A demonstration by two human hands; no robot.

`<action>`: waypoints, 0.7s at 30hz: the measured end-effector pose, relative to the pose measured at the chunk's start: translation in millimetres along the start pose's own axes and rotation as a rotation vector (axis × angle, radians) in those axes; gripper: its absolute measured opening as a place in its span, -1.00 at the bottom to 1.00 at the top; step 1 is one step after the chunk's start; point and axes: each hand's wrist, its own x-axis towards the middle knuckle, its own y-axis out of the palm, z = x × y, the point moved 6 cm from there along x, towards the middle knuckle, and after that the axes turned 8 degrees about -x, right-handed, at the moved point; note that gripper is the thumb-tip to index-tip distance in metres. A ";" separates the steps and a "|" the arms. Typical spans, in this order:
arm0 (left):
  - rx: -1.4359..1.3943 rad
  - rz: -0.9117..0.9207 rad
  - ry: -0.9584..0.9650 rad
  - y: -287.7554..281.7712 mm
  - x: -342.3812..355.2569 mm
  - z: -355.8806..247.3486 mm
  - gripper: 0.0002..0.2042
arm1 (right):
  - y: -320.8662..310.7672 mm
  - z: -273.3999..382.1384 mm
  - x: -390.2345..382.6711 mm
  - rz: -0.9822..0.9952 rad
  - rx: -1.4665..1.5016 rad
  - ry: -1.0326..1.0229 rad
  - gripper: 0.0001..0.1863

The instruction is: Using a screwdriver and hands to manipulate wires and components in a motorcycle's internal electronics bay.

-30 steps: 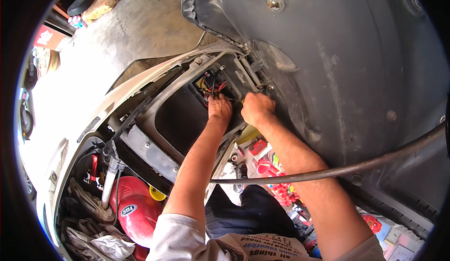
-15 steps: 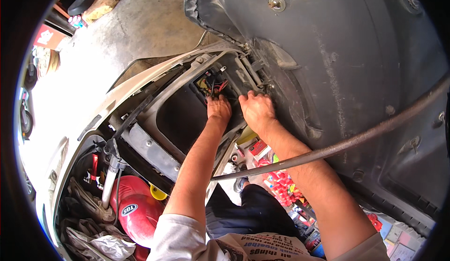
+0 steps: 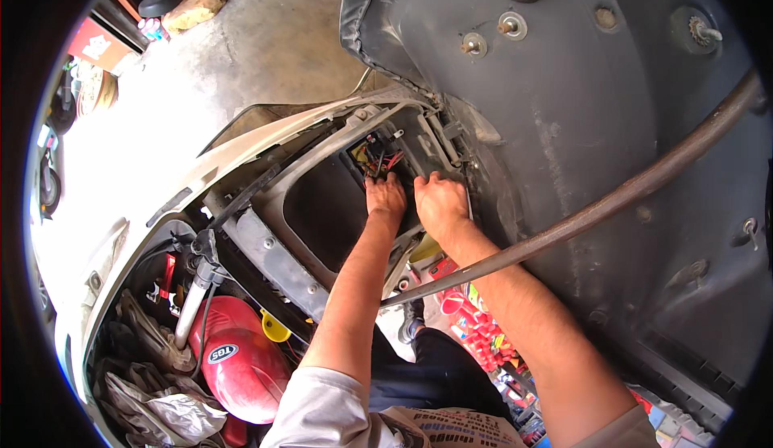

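A scooter's seat [image 3: 515, 118] is tipped up, baring the dark storage bin [image 3: 322, 218] beneath it. At the bin's far end, a small recess holds a tangle of red, yellow and dark wires [image 3: 378, 158]. My left hand [image 3: 386, 197] reaches to the near edge of this recess, its fingers bent at the wires; what they pinch is hidden. Just right of it, my right hand [image 3: 441, 206] is closed by the bin's rim, near the seat hinge [image 3: 441, 138]. Its fingertips point away from me, and I cannot see what is in them.
A brown curved bar [image 3: 596, 210] crosses above my right forearm. At lower left lie a red rounded helmet-like object [image 3: 240, 363], a yellow funnel-like piece [image 3: 274, 326], a silver tube [image 3: 193, 307] and crumpled cloth [image 3: 161, 400]. Red items [image 3: 483, 331] sit below the seat.
The whole view has shifted, so the scooter and both hands sit slightly more to the right and lower. Both hands stay at about the same places on the bin.
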 end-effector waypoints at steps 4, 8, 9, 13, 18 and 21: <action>-0.032 -0.107 -0.017 5.2 -0.1 9.4 -0.68 | -3.3 4.9 -1.1 -0.007 0.067 0.020 -0.82; -0.103 -0.107 -0.024 7.3 0.0 6.0 -0.69 | -5.7 -4.3 -3.4 0.086 0.207 0.105 -0.76; -0.064 -0.168 -0.005 7.3 -1.6 7.3 -0.70 | -5.1 -6.5 -4.5 0.089 0.304 0.180 -0.74; -0.089 -0.210 -0.004 8.2 -1.0 8.0 -0.71 | 1.7 -19.4 -3.4 0.175 0.543 0.383 -0.69; -0.077 -0.191 -0.019 13.3 -0.7 17.8 -0.70 | 8.0 -15.1 0.6 0.376 0.678 0.456 -0.66; -0.067 -0.146 -0.009 0.3 -4.9 3.6 -0.70 | 3.8 -21.9 -1.3 0.389 0.608 0.485 -0.66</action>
